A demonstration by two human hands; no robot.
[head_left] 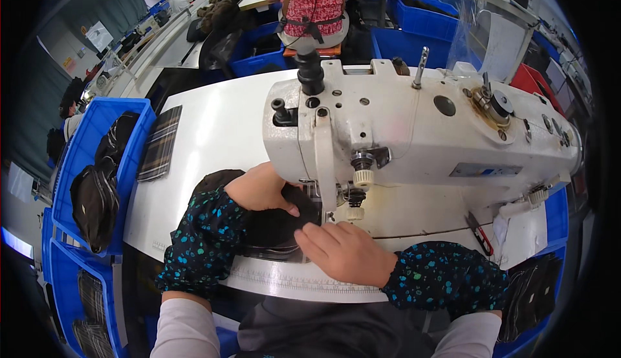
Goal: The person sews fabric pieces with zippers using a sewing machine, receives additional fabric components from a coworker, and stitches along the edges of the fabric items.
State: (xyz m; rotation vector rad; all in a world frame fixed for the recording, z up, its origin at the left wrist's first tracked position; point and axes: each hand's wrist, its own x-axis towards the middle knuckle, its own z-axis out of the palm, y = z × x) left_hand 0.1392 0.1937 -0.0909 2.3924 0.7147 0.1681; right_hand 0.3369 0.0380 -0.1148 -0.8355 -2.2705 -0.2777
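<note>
Dark brown fabric, with plaid cloth and a zipper along its lower edge, lies under the head of the white sewing machine. My left hand grips the fabric from above, thumb bent onto it, its other fingers partly hidden behind the machine. My right hand has its fingers bent and together on the fabric's right edge, just below the needle area, which is partly hidden.
Blue bins of dark pieces stand left and right. A plaid piece and red-handled snips lie on the white table. A co-worker in a red patterned top sits ahead; others are at far left.
</note>
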